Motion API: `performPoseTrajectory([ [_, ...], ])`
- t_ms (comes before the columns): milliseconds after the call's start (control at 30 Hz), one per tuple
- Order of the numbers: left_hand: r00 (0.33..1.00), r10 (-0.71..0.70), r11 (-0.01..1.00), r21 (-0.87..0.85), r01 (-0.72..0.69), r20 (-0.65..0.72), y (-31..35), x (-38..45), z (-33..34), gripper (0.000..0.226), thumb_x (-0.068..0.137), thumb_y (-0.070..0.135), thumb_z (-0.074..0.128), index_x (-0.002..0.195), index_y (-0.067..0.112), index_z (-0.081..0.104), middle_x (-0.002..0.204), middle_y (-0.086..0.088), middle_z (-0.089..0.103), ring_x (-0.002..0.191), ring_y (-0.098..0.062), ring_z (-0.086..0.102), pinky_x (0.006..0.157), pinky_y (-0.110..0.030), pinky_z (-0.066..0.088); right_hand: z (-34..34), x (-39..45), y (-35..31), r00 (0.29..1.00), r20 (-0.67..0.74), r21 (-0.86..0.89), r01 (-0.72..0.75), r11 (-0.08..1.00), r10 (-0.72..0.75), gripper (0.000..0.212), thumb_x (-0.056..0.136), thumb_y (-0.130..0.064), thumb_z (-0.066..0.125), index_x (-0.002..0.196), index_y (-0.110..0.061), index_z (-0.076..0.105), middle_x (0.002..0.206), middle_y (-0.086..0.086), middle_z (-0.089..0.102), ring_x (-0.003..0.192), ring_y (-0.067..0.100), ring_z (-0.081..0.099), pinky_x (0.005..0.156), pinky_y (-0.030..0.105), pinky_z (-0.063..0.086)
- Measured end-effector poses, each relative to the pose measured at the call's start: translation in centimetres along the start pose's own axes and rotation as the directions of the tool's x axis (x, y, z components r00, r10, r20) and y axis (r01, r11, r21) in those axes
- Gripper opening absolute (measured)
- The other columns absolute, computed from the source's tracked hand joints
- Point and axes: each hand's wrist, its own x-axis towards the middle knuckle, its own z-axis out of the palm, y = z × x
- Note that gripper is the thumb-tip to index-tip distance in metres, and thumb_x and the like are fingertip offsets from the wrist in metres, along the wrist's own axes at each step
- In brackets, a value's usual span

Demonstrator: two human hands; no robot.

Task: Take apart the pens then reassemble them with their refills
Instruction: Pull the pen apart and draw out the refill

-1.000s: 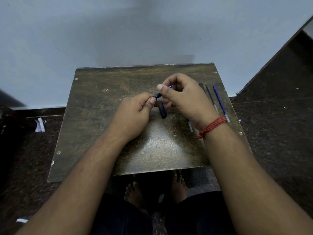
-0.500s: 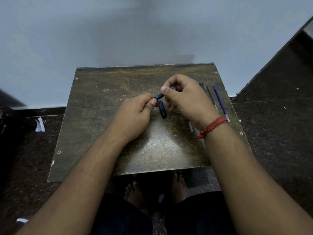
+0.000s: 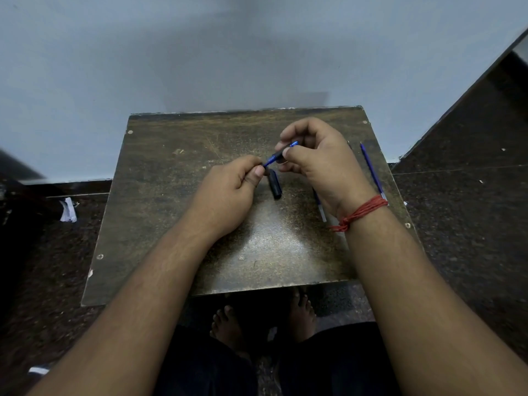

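A blue pen (image 3: pixel 275 158) is held slanted above the middle of the small dark table (image 3: pixel 177 212). My left hand (image 3: pixel 228 192) pinches its lower left end, most of which is hidden in the fingers. My right hand (image 3: pixel 317 164) grips the upper part between thumb and fingers, with the blue tip poking out beyond them. A black pen cap (image 3: pixel 275 184) lies on the table just below the pen. A loose blue refill (image 3: pixel 371 170) lies along the table's right edge. Another refill (image 3: pixel 320 205) shows partly under my right wrist.
The table stands against a pale wall (image 3: pixel 200 52) on a dark speckled floor (image 3: pixel 468 218). A scrap of white paper (image 3: pixel 68 210) lies on the floor at the left. My bare feet (image 3: pixel 228 324) show under the table's near edge.
My right hand has shifted slightly up and to the right along the pen, so more of the blue pen shows between my two hands. The cap and refills have not moved.
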Motion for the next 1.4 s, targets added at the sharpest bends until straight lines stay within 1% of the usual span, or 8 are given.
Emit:
performPoseTrajectory([
  [267,1.0,0.001,0.999,-0.049,-0.001,0.001,0.1,-0.1,0.0,0.024,0.103,0.026,0.048,0.121,0.028,0.063,0.075,0.011,0.061,0.068,0.0,0.054,0.06,-0.024,0.039,0.2,-0.2,-0.3,1.0,0.008,0.026,-0.013,1.0,0.013,0.019,0.09,0.008,0.058,0.096,-0.01,0.061,0.095,0.016,0.07,0.081,0.022,0.072,0.073,0.033,0.059],
  [400,1.0,-0.015,0.999,-0.043,0.014,-0.025,-0.1,0.0,0.0,0.022,0.103,0.027,0.048,0.117,0.026,0.064,0.072,0.003,0.062,0.061,-0.005,0.051,0.054,-0.014,0.034,0.1,0.1,-0.2,0.993,-0.119,0.084,0.016,0.996,-0.006,0.011,0.093,0.001,0.06,0.098,-0.009,0.06,0.085,0.009,0.065,0.074,0.021,0.07,0.072,0.036,0.06],
  [600,0.995,-0.008,0.998,-0.056,0.002,-0.103,-0.2,0.1,0.2,0.019,0.101,0.023,0.05,0.111,0.026,0.066,0.061,0.01,0.052,0.055,-0.004,0.047,0.055,-0.024,0.037,-0.5,0.6,-1.0,0.941,-0.339,0.357,0.131,0.925,-0.002,0.013,0.095,0.004,0.053,0.103,-0.006,0.051,0.092,0.015,0.057,0.073,0.023,0.071,0.07,0.037,0.06],
  [700,0.988,-0.029,0.997,-0.073,0.018,-0.152,-0.4,0.2,0.1,0.019,0.101,0.022,0.051,0.108,0.026,0.067,0.058,0.012,0.05,0.053,0.0,0.046,0.051,-0.013,0.031,-1.2,0.8,-1.5,0.894,-0.448,0.389,0.216,0.896,-0.022,0.018,0.094,0.005,0.052,0.104,-0.009,0.047,0.093,0.014,0.055,0.071,0.024,0.069,0.069,0.038,0.06],
  [833,0.974,-0.071,0.995,-0.09,0.052,-0.216,-0.6,0.3,0.2,0.018,0.101,0.022,0.05,0.107,0.026,0.068,0.053,0.018,0.048,0.051,0.006,0.046,0.048,-0.01,0.028,-1.6,0.6,-0.9,0.886,-0.403,-0.196,0.161,0.967,-0.23,0.025,0.089,-0.008,0.062,0.103,-0.019,0.045,0.082,-0.002,0.059,0.066,0.019,0.067,0.066,0.042,0.06],
  [967,0.97,-0.086,0.992,-0.108,0.063,-0.228,-0.7,0.3,0.1,0.019,0.101,0.023,0.05,0.107,0.026,0.067,0.055,0.021,0.052,0.051,0.006,0.046,0.047,-0.009,0.029,-0.3,-0.1,-0.2,0.969,-0.091,-0.732,0.09,0.675,-0.228,0.015,0.089,-0.019,0.069,0.098,-0.015,0.057,0.086,-0.001,0.064,0.081,0.018,0.061,0.072,0.029,0.047],
  [1133,0.968,-0.091,0.991,-0.115,0.066,-0.233,-0.8,0.3,0.2,0.018,0.101,0.024,0.049,0.104,0.031,0.065,0.057,0.012,0.05,0.051,0.0,0.044,0.049,-0.017,0.031,0.9,-0.6,0.5,0.992,0.039,-0.859,0.096,0.503,-0.122,0.012,0.093,-0.02,0.063,0.1,-0.016,0.054,0.094,0.002,0.06,0.087,0.021,0.058,0.072,0.033,0.047],
  [1400,0.971,-0.083,0.99,-0.126,0.056,-0.223,-0.8,0.3,0.1,0.019,0.102,0.024,0.048,0.108,0.026,0.066,0.058,0.029,0.054,0.05,0.003,0.045,0.048,-0.013,0.028,1.3,-0.6,0.6,0.994,0.048,-0.877,0.087,0.473,-0.095,0.012,0.095,-0.023,0.06,0.101,-0.015,0.054,0.098,0.002,0.059,0.09,0.02,0.056,0.071,0.03,0.04],
])
